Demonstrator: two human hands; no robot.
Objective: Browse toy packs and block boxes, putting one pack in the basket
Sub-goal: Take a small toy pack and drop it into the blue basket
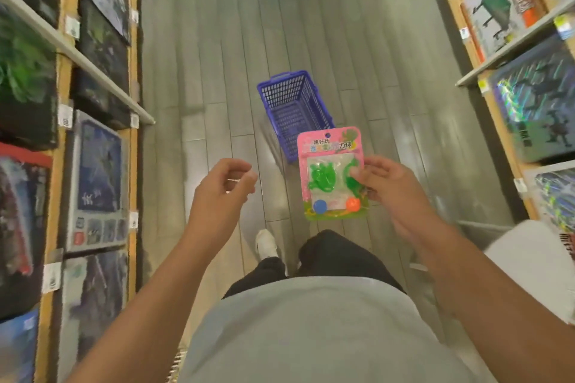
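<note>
My right hand [389,186] pinches the right edge of a pink toy pack [329,171] with green plastic figures and a blue and an orange ball behind its clear blister. The pack is upright, facing me, held above the floor. Its top overlaps the near end of a blue plastic basket [292,102] that stands on the floor of the aisle ahead; I see nothing inside the basket. My left hand [224,186] hovers to the left of the pack, fingers loosely curled, holding nothing.
Wooden shelves [102,78] with large block boxes [96,183] line the left side, and more boxed sets [535,102] fill the shelves on the right. Grey plank floor [217,40] runs between them. My legs and a white shoe [266,242] are below.
</note>
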